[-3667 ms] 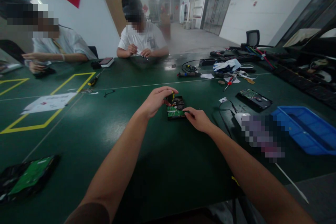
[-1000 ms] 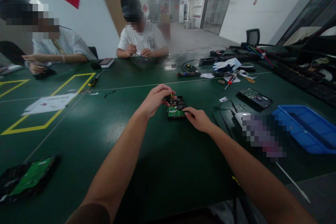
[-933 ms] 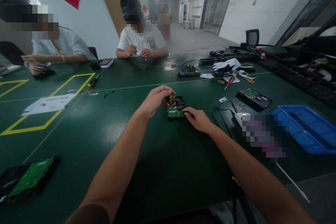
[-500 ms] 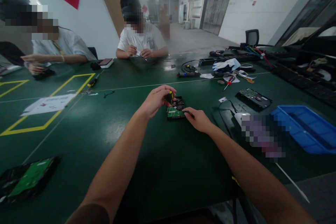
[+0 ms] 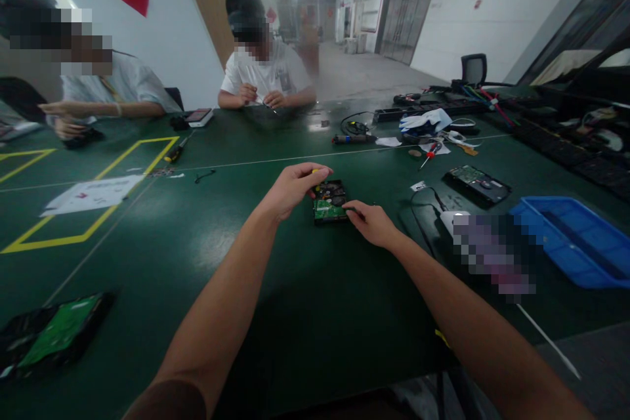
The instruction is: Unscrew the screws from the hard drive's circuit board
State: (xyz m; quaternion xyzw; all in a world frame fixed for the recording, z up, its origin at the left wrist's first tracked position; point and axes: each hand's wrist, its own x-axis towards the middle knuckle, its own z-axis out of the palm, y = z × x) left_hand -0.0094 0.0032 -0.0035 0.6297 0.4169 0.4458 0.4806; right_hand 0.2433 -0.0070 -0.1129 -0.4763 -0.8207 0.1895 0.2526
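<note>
A hard drive (image 5: 330, 205) lies circuit-board up on the green table (image 5: 275, 275), its green board facing me. My left hand (image 5: 293, 188) is closed round a small yellow-and-black screwdriver (image 5: 316, 175) held upright over the drive's far left corner. My right hand (image 5: 373, 223) rests on the table at the drive's right edge, fingertips pressed against its side, steadying it.
Another drive (image 5: 476, 184) and a blue tray (image 5: 571, 239) lie to the right, a third drive (image 5: 52, 335) at near left. A paper sheet (image 5: 93, 192) sits in a yellow-taped square. Tools, cables and gloves (image 5: 423, 122) lie farther back. Two people sit across the table.
My left hand's fingers have shifted slightly round the screwdriver handle, turning it in place. The drive and my right hand have stayed where they were.
</note>
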